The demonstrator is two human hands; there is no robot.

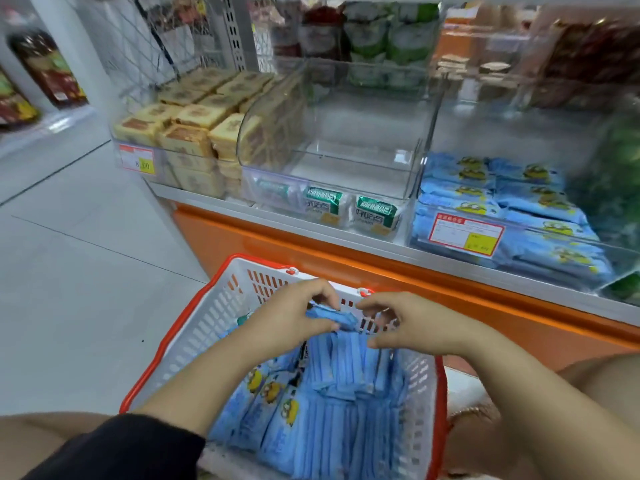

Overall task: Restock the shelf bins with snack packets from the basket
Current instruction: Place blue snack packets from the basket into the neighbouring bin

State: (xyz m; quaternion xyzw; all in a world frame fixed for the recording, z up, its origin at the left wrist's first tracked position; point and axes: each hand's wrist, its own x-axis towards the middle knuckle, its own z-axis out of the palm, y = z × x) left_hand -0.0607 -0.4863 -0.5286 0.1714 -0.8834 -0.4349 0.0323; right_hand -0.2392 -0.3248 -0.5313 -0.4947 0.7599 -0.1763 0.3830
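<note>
1. The shelf (pixel 346 258) fills the top half of my view, with an orange front panel below its grey edge. Clear bins stand on it side by side.
2. The white basket (pixel 207 323) with a red rim sits on the floor right below me, up against the orange panel. It is packed with blue snack packets (pixel 339 410), most of them standing on edge.
3. The right bin (pixel 446 251) already holds a pile of the same blue packets and has a red and yellow price label on its front.
4. The middle bin (pixel 346 133) has a tall, curved clear front. Only a few green-and-white packets (pixel 375 213) lie low at its front.
5. The left bin (pixel 116 147) is heaped with square yellow packets (pixel 194 126) and has a price label of its own.
6. My left hand (pixel 291 320) is over the far end of the basket, with its fingers curled round one blue packet (pixel 341 318) lifted just above the others.
7. My right hand (pixel 412 323) is beside it, with bent fingers and thumb around the packet's right end. I cannot tell whether it grips the packet or only hovers close to it.
</note>
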